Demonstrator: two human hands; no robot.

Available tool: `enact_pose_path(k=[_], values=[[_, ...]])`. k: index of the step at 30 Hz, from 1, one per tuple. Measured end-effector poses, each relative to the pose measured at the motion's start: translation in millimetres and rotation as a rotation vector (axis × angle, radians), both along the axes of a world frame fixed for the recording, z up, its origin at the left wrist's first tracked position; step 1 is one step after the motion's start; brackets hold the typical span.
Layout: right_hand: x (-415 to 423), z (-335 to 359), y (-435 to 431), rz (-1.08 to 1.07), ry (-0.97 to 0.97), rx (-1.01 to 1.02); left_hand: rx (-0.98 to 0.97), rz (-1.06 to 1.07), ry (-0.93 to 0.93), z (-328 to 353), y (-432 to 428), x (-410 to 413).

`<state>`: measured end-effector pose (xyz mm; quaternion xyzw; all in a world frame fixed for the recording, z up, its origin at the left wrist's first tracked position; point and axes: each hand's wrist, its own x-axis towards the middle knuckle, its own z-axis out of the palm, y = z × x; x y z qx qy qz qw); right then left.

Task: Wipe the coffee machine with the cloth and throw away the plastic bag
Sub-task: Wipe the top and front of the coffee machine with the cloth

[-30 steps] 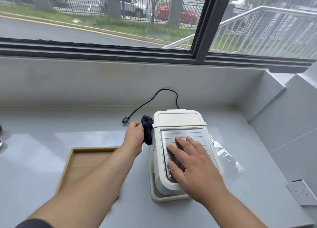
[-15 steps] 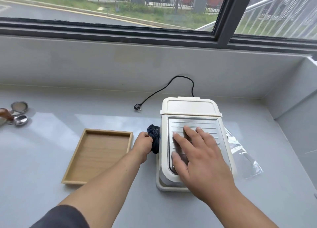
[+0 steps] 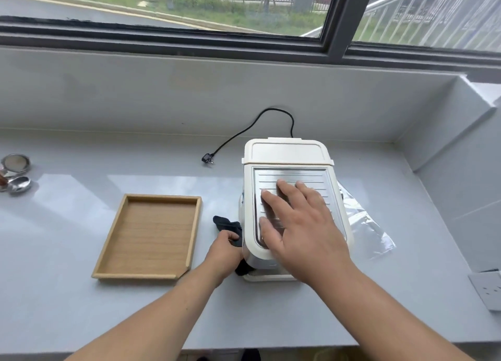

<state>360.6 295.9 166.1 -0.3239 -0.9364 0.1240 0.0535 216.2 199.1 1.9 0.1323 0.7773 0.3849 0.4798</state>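
The left hand grips the dark cloth against the coffee machine's left side (low down, near its front corner). The right hand lies flat on top, fingers spread. The plastic bag lies just right of the machine, its unplugged cord behind.

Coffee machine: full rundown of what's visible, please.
The coffee machine is a cream-white, plastic-looking box seen from above, upright on the grey counter. A ribbed metal plate covers the front of its top, with a plain lid behind. The right hand lies flat on the plate; the left hand presses a dark cloth against its left side. Its black cord trails behind, unplugged. A clear plastic bag lies at its right.
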Motion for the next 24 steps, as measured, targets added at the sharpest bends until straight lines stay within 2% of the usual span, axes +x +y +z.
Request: enact_pose_path(k=[3,6,11,13,15,17,19,22,24], values=[[1.1,-0.3,-1.6,-0.011,0.048,0.001,-0.007,-0.087,0.102,6.4,-8.9,13.0],[1.9,0.2,-3.6,-0.019,0.135,0.0,-0.039,-0.075,0.173,5.9,-21.5,26.7],[28.8,-13.1,-26.6,0.104,0.504,0.351,-0.043,-0.03,0.101,-1.8,-37.3,54.6],[53.6,-34.7,-52.9,0.188,0.495,0.302,-0.025,-0.019,0.077,-4.3,-38.7,66.5],[80.2,-62.7,-76.5,0.162,0.354,0.114,-0.006,-0.018,0.058,-5.8,-37.4,76.6],[98.1,-87.4,-89.0,-0.076,0.097,-0.223,0.014,-0.046,0.053,-5.9,-34.6,84.4],[106.0,-114.2,-87.9,-0.387,-0.012,-0.57,0.024,-0.102,0.065,-5.6,-30.5,90.4],[102.7,-142.8,-72.0,-0.807,0.218,-1.101,0.021,-0.217,0.099,-4.7,-21.3,100.1],[98.1,-155.0,-57.8,-0.938,0.422,-1.313,0.005,-0.28,0.118,-3.5,-14.3,107.5]])
